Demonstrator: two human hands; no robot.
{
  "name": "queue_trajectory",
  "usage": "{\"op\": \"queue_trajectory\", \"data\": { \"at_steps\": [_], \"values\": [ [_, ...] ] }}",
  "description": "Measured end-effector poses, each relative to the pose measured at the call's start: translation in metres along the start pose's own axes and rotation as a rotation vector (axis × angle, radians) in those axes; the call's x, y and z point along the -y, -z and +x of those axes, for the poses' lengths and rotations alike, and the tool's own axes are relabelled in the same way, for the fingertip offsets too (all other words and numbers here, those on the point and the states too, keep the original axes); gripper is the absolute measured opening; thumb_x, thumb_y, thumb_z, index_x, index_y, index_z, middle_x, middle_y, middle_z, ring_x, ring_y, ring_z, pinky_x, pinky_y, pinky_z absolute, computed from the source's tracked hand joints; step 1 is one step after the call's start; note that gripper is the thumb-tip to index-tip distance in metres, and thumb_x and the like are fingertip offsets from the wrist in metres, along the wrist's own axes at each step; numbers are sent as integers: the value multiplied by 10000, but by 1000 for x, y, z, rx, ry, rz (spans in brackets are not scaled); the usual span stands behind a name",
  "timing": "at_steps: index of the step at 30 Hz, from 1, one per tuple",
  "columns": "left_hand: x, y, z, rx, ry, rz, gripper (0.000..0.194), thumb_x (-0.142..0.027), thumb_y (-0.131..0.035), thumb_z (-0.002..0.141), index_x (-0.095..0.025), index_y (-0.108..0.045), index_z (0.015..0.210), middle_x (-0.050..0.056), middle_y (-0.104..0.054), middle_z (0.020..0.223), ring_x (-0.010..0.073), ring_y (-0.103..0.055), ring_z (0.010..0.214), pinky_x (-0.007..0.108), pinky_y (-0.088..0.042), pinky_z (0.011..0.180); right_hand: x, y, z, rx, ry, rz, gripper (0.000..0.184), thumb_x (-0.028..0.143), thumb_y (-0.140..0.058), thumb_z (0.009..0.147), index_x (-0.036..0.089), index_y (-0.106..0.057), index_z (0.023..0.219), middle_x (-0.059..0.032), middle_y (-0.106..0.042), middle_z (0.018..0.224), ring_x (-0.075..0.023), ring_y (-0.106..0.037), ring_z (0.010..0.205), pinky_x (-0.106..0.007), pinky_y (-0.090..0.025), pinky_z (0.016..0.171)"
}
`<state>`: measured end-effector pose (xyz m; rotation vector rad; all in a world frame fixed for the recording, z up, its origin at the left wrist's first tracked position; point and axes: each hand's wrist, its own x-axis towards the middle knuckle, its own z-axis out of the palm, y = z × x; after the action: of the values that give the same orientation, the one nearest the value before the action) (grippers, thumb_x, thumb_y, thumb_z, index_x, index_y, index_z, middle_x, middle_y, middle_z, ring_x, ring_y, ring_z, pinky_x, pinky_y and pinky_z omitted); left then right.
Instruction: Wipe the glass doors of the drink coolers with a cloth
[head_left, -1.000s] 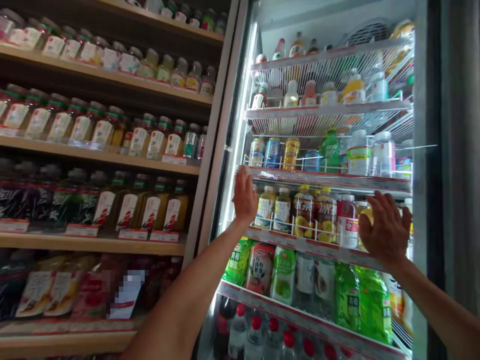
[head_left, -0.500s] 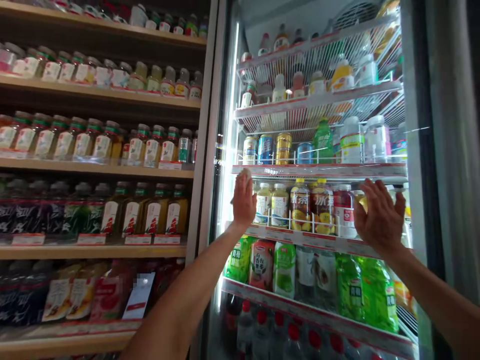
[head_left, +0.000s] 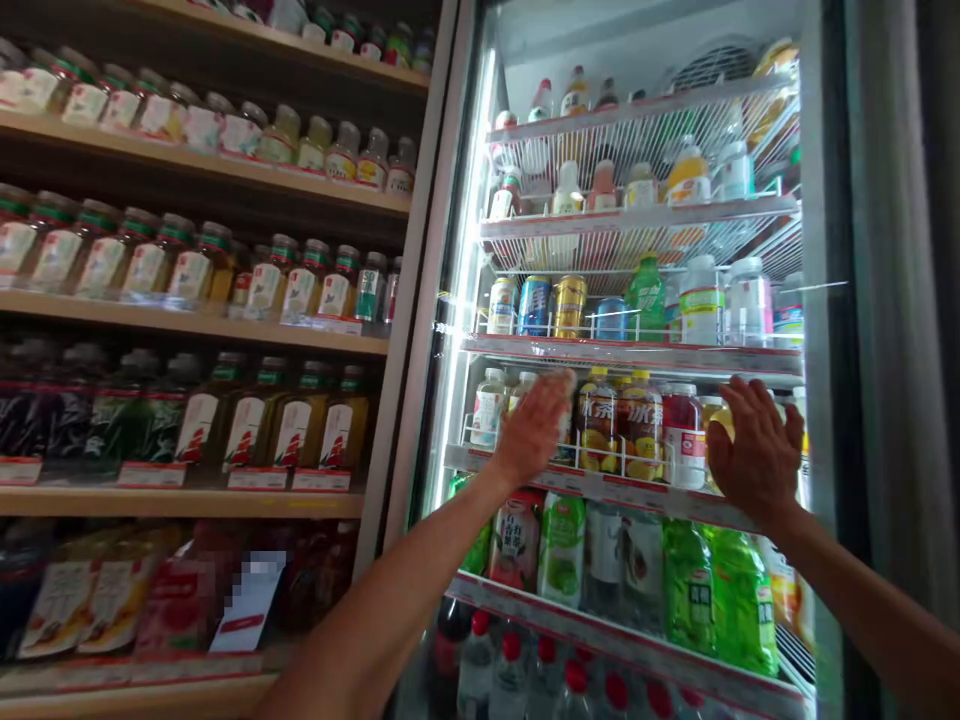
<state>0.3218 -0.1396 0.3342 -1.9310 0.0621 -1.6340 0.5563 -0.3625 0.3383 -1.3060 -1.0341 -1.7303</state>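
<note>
My left hand (head_left: 534,425) is stretched out flat in front of the lit drinks fridge, fingers together and pointing up to the right. It covers part of the row of pale-labelled tea bottles (head_left: 489,408). A whitish patch shows at its fingertips, too blurred to tell what it is. To the right, my right hand (head_left: 756,455) is raised with fingers apart and nothing in it. Beside it stands a red-drink bottle (head_left: 684,440), and brown iced-tea bottles (head_left: 598,420) are between the two hands. Whether either palm touches the fridge's glass front cannot be told.
Wooden shelves (head_left: 187,322) packed with bottles fill the left side. Green bottles (head_left: 690,580) and cartons (head_left: 562,550) line a lower fridge shelf, above red-capped bottles (head_left: 510,670). Cans (head_left: 570,305) sit higher up. A metal frame (head_left: 409,300) divides shelves and fridge.
My left hand has swept to the right from the fridge's left edge and tilted over. The right hand stays raised at nearly the same place. The view has shifted slightly.
</note>
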Motion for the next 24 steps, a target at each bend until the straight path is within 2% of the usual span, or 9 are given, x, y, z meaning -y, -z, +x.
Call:
{"op": "queue_trajectory", "data": {
  "at_steps": [2, 7, 9, 12, 14, 17, 20, 22, 24],
  "values": [
    [4, 6, -5, 55, -63, -19, 626, -165, -354, 864, -245, -123, 1440, 29, -207, 1510, 189, -144, 1395, 400, -289, 1126, 0, 0, 0, 14, 5, -6, 461, 335, -358, 867, 213, -413, 1308, -123, -476, 1356, -248, -365, 1312, -468, -196, 1085],
    [43, 17, -12, -195, 408, 85, 618, -166, -355, 871, -234, -117, 1437, 60, -74, 1534, 234, -43, 1404, 501, -226, 1134, 4, 5, 1, 57, 12, -43, 456, 293, -401, 863, 205, -401, 1310, -130, -433, 1388, -254, -319, 1337, -479, -214, 1082],
    [23, 3, -3, -175, 340, 46, 622, -175, -371, 870, -242, -122, 1436, 57, -89, 1533, 241, -33, 1405, 503, -235, 1133, 5, 6, 2, 74, 9, -49, 465, 278, -409, 862, 195, -388, 1319, -131, -423, 1395, -259, -313, 1339, -494, -214, 1077],
    [-25, -17, 13, -1, 20, -67, 596, -179, -374, 867, -253, -181, 1426, 36, -218, 1506, 224, -87, 1403, 456, -284, 1128, 4, 7, 2, 88, 4, -21, 476, 269, -403, 865, 197, -367, 1334, -124, -412, 1404, -257, -303, 1344, -507, -211, 1075],
    [-34, -17, 17, 90, -105, -107, 565, -182, -373, 868, -253, -232, 1410, 28, -287, 1480, 211, -126, 1399, 431, -292, 1128, 3, 8, 1, 88, 3, 5, 477, 268, -389, 870, 198, -355, 1341, -120, -425, 1396, -248, -306, 1344, -502, -213, 1076],
    [0, 1, 15, -13, 87, -59, 530, -152, -342, 871, -243, -264, 1387, 23, -252, 1495, 188, -134, 1400, 420, -252, 1146, 2, 10, 1, 87, -5, 33, 489, 272, -364, 877, 199, -323, 1359, -118, -443, 1381, -238, -315, 1340, -496, -213, 1080],
    [29, 9, 18, -198, 333, 5, 528, -121, -305, 874, -115, -188, 1389, 108, -28, 1533, 256, 36, 1407, 569, -101, 1141, 3, 12, 1, 103, 8, 40, 524, 292, -368, 876, 202, -275, 1384, -114, -418, 1400, -231, -297, 1349, -489, -203, 1092],
    [12, -4, 27, -174, 318, -20, 518, -133, -322, 870, -88, -209, 1374, 123, -23, 1531, 257, 38, 1407, 564, -85, 1144, 4, 13, 2, 126, 12, 41, 546, 296, -361, 876, 203, -240, 1400, -111, -397, 1415, -225, -273, 1360, -488, -193, 1100],
    [-25, -22, 40, -73, 199, -76, 480, -166, -360, 864, -161, -317, 1342, 59, -194, 1512, 201, -87, 1408, 455, -171, 1164, 5, 15, 3, 150, 9, 42, 555, 291, -344, 880, 204, -214, 1412, -106, -386, 1423, -219, -257, 1367, -488, -179, 1106]
  ]
}}
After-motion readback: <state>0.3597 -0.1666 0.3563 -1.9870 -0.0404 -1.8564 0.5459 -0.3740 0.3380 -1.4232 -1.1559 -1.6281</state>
